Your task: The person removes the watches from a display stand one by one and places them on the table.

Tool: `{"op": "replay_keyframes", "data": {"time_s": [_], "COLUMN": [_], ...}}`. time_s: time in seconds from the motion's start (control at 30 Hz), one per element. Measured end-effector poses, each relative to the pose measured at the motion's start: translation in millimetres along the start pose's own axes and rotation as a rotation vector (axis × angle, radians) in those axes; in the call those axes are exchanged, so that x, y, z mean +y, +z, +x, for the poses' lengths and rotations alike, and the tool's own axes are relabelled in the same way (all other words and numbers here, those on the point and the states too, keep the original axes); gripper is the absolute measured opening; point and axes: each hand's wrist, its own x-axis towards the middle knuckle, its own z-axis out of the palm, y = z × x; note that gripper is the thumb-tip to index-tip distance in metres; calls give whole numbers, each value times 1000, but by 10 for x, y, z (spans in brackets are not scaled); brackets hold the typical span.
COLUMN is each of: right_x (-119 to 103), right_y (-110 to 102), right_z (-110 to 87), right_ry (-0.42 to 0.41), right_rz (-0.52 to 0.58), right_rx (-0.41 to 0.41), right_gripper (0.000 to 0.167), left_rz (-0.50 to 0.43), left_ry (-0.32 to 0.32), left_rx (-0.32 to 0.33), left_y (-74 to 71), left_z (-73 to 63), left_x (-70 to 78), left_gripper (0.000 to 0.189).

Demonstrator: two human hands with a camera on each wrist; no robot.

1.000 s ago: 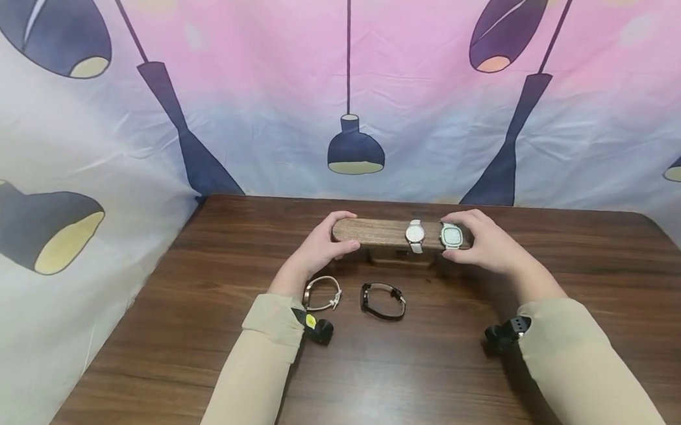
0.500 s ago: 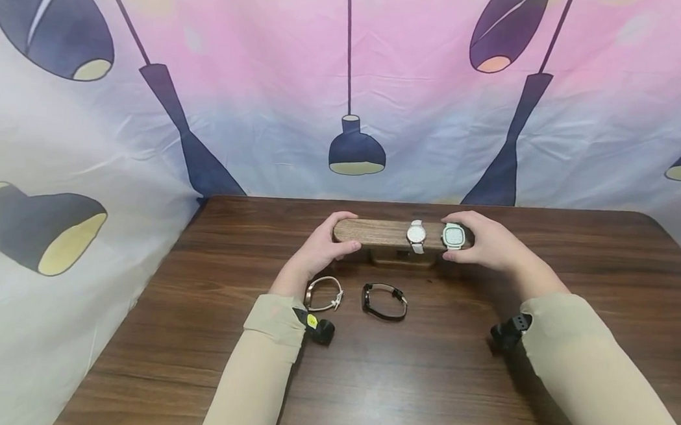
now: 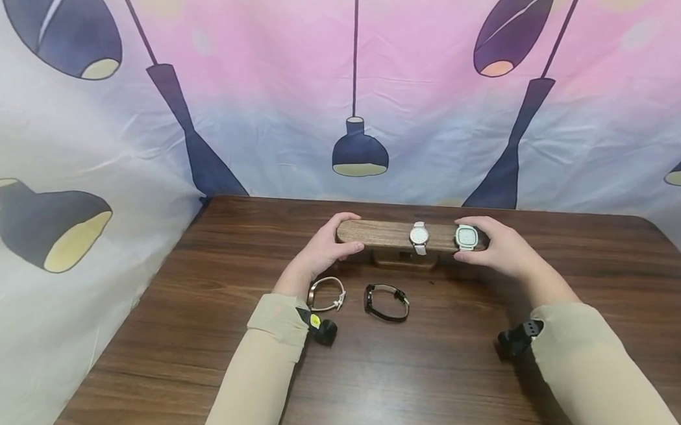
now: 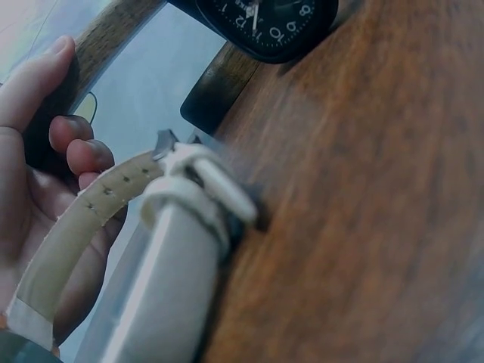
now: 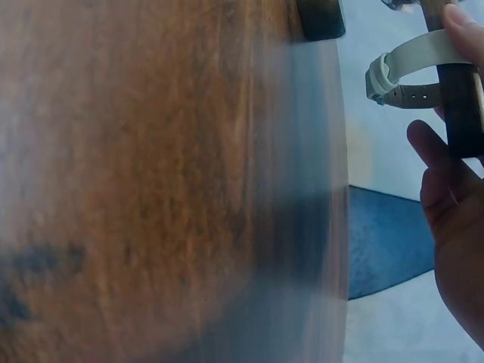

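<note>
Wooden watch stand (image 3: 379, 233), near the far tabletop (image 3: 192, 333) edge: stiff, we judge, best end-held; left grip (image 3: 322, 244) pinches it, right grip (image 3: 505, 250) the mint watch (image 3: 466, 237).

the watch stand (image 3: 377, 234) is on the table (image 3: 391, 384), with the cloth (image 3: 287, 125) behind. the left hand (image 3: 323, 245) is at its left end, the right hand (image 3: 505, 248) at its right. on it, the first wristwatch (image 3: 418, 235) is left of the second wristwatch (image 3: 466, 238). in front, the third wristwatch (image 3: 340, 299) lies left of the fourth wristwatch (image 3: 390, 318).

Left forearm (image 3: 257, 376), right forearm (image 3: 605, 378) reach forward, apart; left hand (image 3: 322, 245), right hand (image 3: 505, 250) face each other, fingers (image 4: 89, 155) curled, gripping.
</note>
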Motion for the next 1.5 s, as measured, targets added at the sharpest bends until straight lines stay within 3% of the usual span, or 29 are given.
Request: {"op": "replay_keyframes", "data": {"time_s": [0.23,0.5,0.9,1.23,1.5], "right_x": [50,70,35,68,123], "right_y": [-46,-75,-97,-144,-136], "right_z": [-82,-80,-133,-230,-318], "right_ry": [67,4,58,67,54], "right_rz": [44,-21,-87,-118,-73], "right_rx": [-13,-24,-9,33,81], "right_gripper": [68,74,79,73,64], "left_rz": [13,26,13,-3,-8], "left_ry": [-7,-6,6,15,-1], "left_rx": [7,21,17,11,0], "left_y": [-15,-33,9,9,10], "left_z": [2,4,19,56,54], "left_x": [-27,-18,-20,-18,-26], "left_gripper": [56,59,62,59,60]}}
